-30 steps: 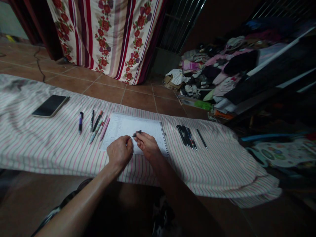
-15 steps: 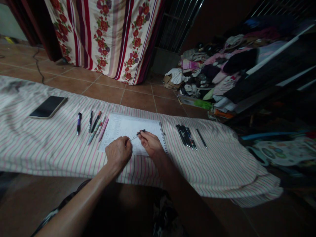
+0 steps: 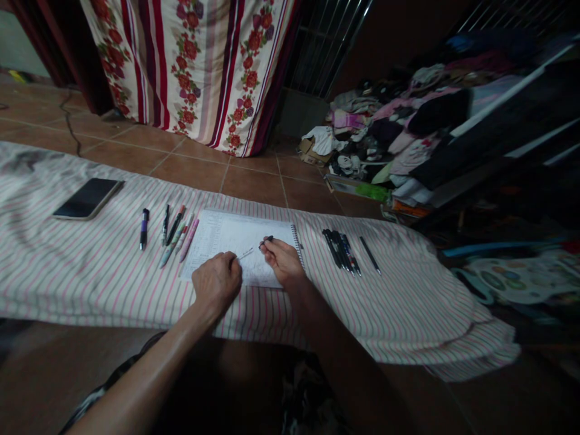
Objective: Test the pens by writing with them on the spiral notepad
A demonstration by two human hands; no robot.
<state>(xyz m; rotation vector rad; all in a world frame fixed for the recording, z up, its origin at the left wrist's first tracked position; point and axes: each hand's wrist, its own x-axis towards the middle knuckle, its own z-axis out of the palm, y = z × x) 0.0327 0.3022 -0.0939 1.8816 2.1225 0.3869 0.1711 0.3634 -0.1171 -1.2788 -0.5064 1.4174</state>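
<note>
Over the written page of a spiral notebook (image 3: 226, 232), my left hand (image 3: 216, 279) is closed on a thin, pale pen piece (image 3: 245, 254) whose tip points up and right. My right hand (image 3: 281, 260) pinches a short black pen part (image 3: 267, 240). A small gap separates the two pieces. Left of the notebook lie several pens, among them a pink pen (image 3: 189, 240), a pale green pen (image 3: 170, 246) and a purple-and-black pen (image 3: 144, 229). To its right, a group of black pens (image 3: 339, 251) lies beside one separate dark pen (image 3: 370, 255).
A striped cloth (image 3: 408, 302) covers the low table. On its left side rests a phone (image 3: 88, 198). Beyond are a tiled floor (image 3: 254, 181), a floral curtain (image 3: 190, 66) and a heap of clothes (image 3: 385, 127) at the right.
My right hand has moved slightly right with the black part, which has come apart from the pale piece. My left hand stays almost in place.
</note>
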